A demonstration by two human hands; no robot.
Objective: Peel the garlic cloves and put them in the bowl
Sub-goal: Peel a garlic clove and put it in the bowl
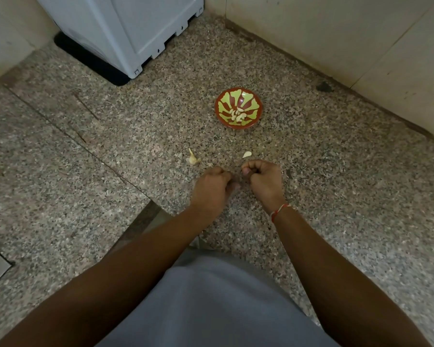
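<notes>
A red and green bowl (238, 96) sits on the speckled stone floor ahead of me, with several peeled garlic cloves (238, 115) in it. The remains of a garlic bulb (193, 158) lie on the floor left of my hands. A single pale clove or peel piece (247, 154) lies just beyond my right hand. My left hand (212, 189) and right hand (263, 180) are close together above the floor, both with fingers curled. Whatever they hold between them is hidden by the fingers.
A white appliance (125, 28) on a black mat stands at the back left. Tiled walls (336, 33) close off the back and right. Small bits of peel lie on the floor near the bulb. My grey-clad lap fills the bottom of the view.
</notes>
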